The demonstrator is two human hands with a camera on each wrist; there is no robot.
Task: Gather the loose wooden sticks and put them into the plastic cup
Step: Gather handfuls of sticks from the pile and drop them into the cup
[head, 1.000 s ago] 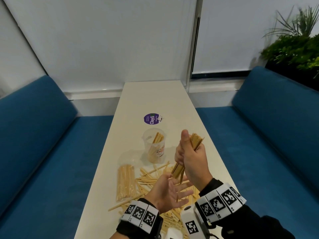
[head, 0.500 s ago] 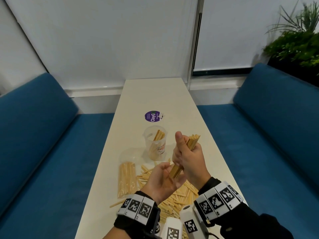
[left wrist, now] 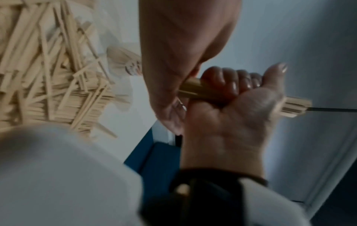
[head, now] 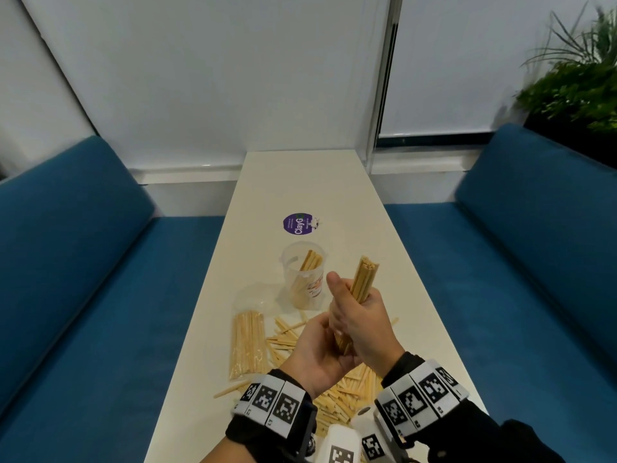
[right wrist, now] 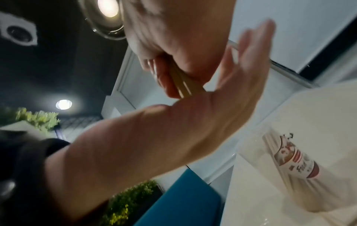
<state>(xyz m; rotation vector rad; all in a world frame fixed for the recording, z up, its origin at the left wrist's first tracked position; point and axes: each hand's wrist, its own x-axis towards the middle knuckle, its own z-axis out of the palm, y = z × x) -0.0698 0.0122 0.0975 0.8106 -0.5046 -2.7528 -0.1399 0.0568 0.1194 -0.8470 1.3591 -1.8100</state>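
Observation:
My right hand [head: 362, 317] grips a bundle of wooden sticks [head: 364, 279] nearly upright above the table, fingers curled round its middle [left wrist: 231, 85]. The flat palm of my left hand [head: 317, 352] presses against the bundle's lower end, fingers straight [right wrist: 222, 107]. The clear plastic cup [head: 315, 287] stands just left of and beyond the bundle, with several sticks leaning inside. A loose pile of sticks [head: 340, 396] lies on the table under both hands, also seen in the left wrist view [left wrist: 48, 76].
A tidy pack of sticks in clear wrap [head: 248, 342] lies left of the pile. A purple round sticker [head: 298, 223] sits beyond the cup on the narrow white table [head: 300, 182]. Blue benches [head: 83, 262] run along both sides.
My left hand has come up from below the bundle and its palm now meets the stick ends. The right hand has tilted the bundle more upright and drawn it slightly nearer.

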